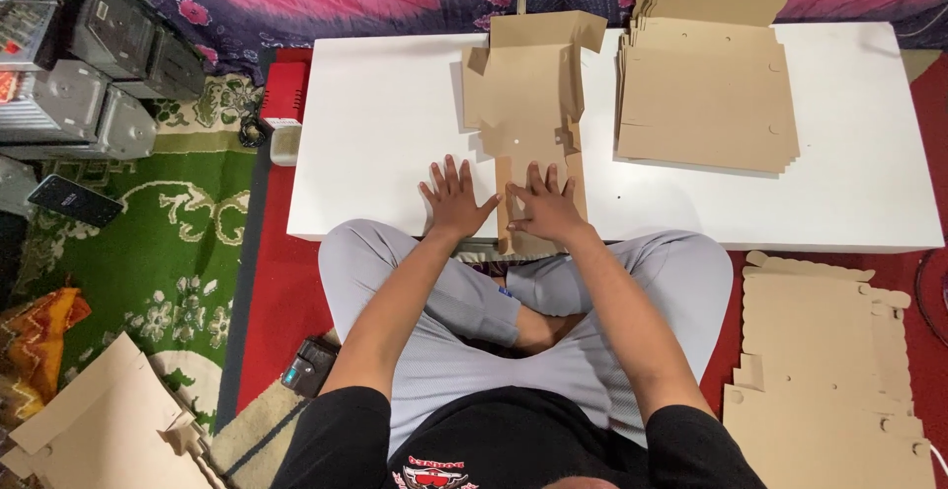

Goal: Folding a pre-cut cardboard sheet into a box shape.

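A flat die-cut cardboard box blank [523,94] lies on the low white table [385,123], with one flap folded up at its far end. My right hand [545,204] presses flat on the blank's near part, fingers spread. To its left, my left hand [456,199] lies flat on the bare table by the near edge, fingers spread, its thumb close to the cardboard. Neither hand grips anything. I sit cross-legged with my knees under the table's near edge.
A stack of flat cardboard blanks [706,94] sits on the table to the right. More blanks lie on the floor at right [829,370] and bottom left [94,430]. A red box [284,92], grey cases [89,104], a phone [74,201] and a dark device [309,366] lie left.
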